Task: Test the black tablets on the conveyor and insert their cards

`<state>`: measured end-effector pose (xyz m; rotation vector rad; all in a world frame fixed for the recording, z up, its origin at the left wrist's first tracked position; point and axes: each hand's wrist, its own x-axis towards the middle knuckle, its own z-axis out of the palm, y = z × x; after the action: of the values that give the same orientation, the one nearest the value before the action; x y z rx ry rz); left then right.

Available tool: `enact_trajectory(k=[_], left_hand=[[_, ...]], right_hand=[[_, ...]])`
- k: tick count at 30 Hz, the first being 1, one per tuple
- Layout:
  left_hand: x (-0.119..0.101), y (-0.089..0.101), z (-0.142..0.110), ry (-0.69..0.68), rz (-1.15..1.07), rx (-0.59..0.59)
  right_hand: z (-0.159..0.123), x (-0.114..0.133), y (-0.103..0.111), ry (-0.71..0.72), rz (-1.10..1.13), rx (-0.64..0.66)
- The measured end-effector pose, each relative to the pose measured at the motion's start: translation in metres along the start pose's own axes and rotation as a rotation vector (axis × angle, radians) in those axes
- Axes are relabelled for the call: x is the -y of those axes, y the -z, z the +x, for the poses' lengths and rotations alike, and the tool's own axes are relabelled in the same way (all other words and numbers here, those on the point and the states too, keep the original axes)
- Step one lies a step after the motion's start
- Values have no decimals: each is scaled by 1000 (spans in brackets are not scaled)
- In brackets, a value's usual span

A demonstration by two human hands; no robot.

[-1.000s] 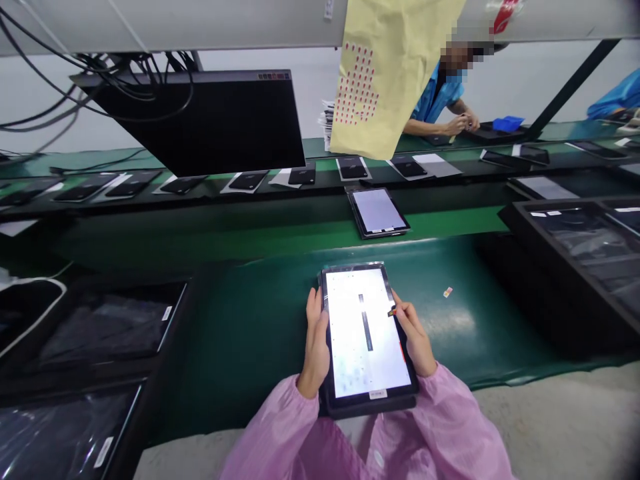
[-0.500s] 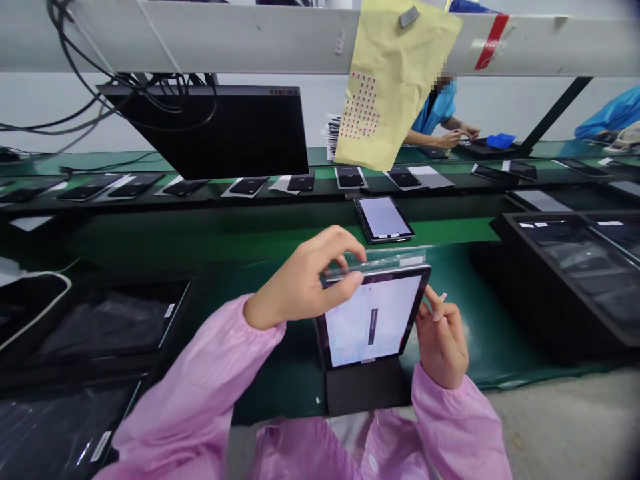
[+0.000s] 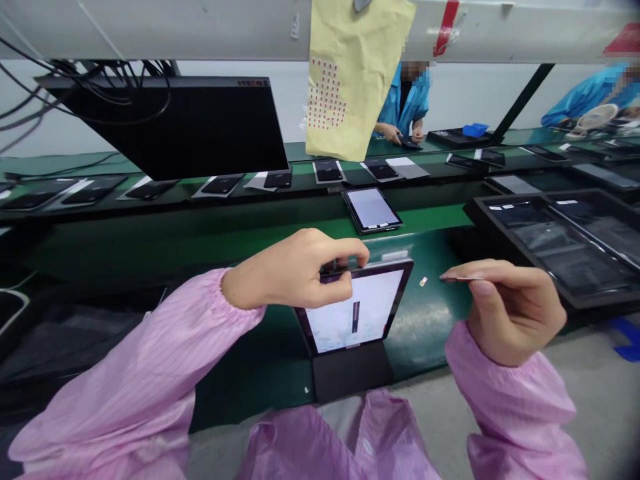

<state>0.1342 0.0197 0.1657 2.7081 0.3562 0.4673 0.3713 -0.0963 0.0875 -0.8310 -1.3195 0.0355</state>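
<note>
A tablet (image 3: 353,313) with a lit white screen stands tilted up near the front edge of the green mat (image 3: 430,333). My left hand (image 3: 295,270) pinches the tablet's top edge, where a clear film shows. My right hand (image 3: 510,307) is off to the tablet's right, fingers pinched on a small thin dark piece that I cannot name. A tiny white tab (image 3: 423,281) lies on the mat between the tablet and my right hand.
Another lit tablet (image 3: 371,209) lies on the conveyor behind. Dark phones line the far belt (image 3: 225,185). Black trays (image 3: 555,240) stand at right. A monitor (image 3: 185,123) and a yellow envelope (image 3: 350,77) hang overhead. People in blue work beyond.
The tablet went from lying flat to standing on its lower edge. My left hand moved to its top edge. My right hand pulled away to the right, holding a small piece.
</note>
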Motion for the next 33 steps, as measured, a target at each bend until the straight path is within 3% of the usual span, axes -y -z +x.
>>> enact_trajectory(k=[3,5,9,12,18,24,33], left_hand=[[-3,0,9,-23,-3,18],[-4,-1,17,-43,-11,38],[-3,-2,24,-92,-50,91],[1,0,18,-70,-84,58],[8,0,1,-57,-60,-23],[1,-1,7,-126,-9,-32],[-1,-7,33,-168,-108,109]], right_hand=[[16,7,0,111,-81,185],[26,12,-3,102,-163,299],[38,21,-13,121,-296,426],[43,24,-22,156,-380,504],[47,24,-29,161,-414,497],[49,28,-28,94,-401,478],[49,26,-21,57,-361,508]])
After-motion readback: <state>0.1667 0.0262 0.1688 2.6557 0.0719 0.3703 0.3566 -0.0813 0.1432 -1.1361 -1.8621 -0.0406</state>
